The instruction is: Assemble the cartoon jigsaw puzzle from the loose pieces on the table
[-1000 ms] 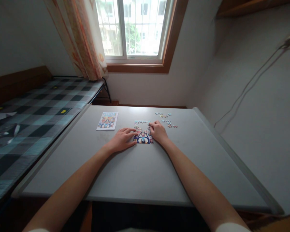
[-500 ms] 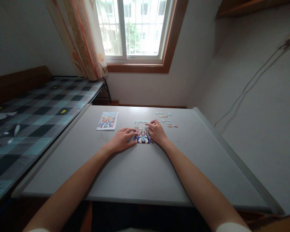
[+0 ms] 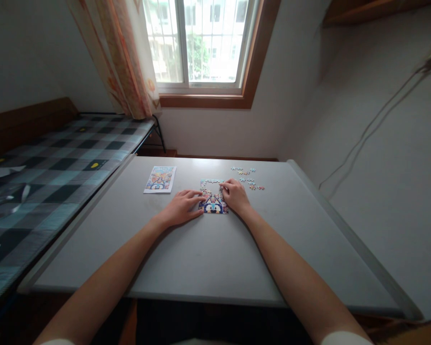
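A partly assembled jigsaw puzzle (image 3: 213,208) lies flat on the grey-white table, with a blue and white cartoon face at its near edge and a gap in its upper middle. My left hand (image 3: 182,207) lies open along the puzzle's left side, its fingertips touching that edge. Over the right side is my right hand (image 3: 236,195), its fingers bent and drawn together at the edge of the gap. Whatever they pinch is too small to make out. Loose puzzle pieces (image 3: 251,182) are scattered beyond my right hand.
A printed picture sheet (image 3: 160,180) lies on the table (image 3: 208,258), left of the puzzle. To the left stands a bed (image 3: 75,158) with a checked cover. A window (image 3: 201,43) and curtain (image 3: 124,62) are ahead; a cable (image 3: 366,129) hangs on the right wall.
My right hand has shifted slightly to the right, and its extended index finger has drawn back from the gap towards the thumb. My left hand has stayed in place.
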Demonstrator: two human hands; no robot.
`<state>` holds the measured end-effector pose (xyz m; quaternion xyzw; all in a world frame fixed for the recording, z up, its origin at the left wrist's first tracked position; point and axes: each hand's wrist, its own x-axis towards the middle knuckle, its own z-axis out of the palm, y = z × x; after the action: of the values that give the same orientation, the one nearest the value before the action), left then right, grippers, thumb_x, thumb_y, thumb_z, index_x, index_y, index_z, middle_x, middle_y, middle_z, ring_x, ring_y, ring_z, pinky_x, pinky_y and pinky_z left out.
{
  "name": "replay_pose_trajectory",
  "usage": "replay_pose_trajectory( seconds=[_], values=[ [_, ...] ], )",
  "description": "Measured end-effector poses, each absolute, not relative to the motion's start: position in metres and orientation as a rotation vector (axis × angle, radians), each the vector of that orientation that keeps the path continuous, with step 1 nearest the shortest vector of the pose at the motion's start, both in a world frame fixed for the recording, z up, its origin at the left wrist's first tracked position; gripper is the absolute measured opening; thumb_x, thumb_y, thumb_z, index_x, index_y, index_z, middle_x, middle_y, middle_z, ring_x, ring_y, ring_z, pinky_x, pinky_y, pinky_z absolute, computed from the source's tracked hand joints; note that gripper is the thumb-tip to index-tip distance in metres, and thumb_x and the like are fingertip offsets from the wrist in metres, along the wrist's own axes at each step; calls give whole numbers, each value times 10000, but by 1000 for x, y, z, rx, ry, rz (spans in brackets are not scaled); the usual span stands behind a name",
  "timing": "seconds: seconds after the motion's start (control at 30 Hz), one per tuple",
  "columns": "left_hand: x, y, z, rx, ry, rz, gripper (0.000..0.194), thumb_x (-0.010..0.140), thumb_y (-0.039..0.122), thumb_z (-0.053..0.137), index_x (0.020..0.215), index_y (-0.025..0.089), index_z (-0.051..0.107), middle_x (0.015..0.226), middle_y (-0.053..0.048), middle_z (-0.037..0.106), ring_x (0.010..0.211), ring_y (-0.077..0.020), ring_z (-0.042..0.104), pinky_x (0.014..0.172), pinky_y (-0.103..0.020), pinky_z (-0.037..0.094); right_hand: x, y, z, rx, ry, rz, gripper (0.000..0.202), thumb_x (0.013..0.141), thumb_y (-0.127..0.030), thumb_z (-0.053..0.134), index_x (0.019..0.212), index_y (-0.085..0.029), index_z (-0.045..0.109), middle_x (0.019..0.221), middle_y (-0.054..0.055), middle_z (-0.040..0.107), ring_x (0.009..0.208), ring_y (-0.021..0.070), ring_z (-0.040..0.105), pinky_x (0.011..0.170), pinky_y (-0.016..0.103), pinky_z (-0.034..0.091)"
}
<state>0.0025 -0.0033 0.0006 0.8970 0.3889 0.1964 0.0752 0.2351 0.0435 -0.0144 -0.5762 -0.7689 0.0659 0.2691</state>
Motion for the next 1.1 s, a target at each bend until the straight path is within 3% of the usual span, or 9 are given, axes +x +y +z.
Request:
replay_pose_trajectory(
  seconds=[0.37, 1.1],
  values=[
    [2, -2, -2, 2685, 1179, 588, 410, 870, 419, 560, 1270, 330, 555, 1298, -25, 544, 1162, -235, 499, 1029, -419, 377, 230, 33, 4, -1623, -2389, -170, 258, 881, -205, 453, 837, -188, 707, 896, 77, 650, 873, 199, 539, 792, 314, 344],
    [2, -3, 0, 2686, 1162, 599, 426, 873, 411, 565, 1290, 329, 536, 1294, -31, 548, 1165, -234, 497, 1024, -417, 379, 234, 33, 7, -1598, -2369, -113, 274, 886, -249, 467, 808, -196, 724, 888, 95, 674, 874, 207, 561, 814, 324, 355]
  ],
)
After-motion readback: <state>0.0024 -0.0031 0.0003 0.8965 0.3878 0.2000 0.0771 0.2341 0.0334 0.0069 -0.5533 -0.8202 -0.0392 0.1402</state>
